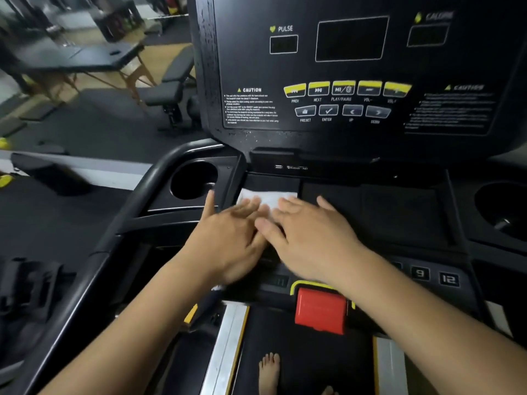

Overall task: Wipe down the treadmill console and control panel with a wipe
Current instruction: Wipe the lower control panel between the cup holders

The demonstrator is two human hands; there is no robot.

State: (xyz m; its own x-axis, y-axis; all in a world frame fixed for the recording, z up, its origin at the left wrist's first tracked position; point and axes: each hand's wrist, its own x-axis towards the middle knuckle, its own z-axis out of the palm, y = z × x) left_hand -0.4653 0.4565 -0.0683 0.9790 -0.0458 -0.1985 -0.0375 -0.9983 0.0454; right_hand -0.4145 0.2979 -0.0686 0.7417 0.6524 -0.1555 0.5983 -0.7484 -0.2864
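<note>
Bare feet (269, 372) stand below two hands, left hand (228, 238) and right hand (308, 232), both spread flat on a white wipe (268, 198) lying crosswise on the treadmill's black tray (399, 212).

Both hands, the left hand (228, 238) and right hand (310, 232), are lying flat with fingers spread on a white rectangular wipe (268, 198). The wipe is resting on the flat black tray of the treadmill console (399, 212), below the black control panel with yellow buttons (348, 89).
</note>
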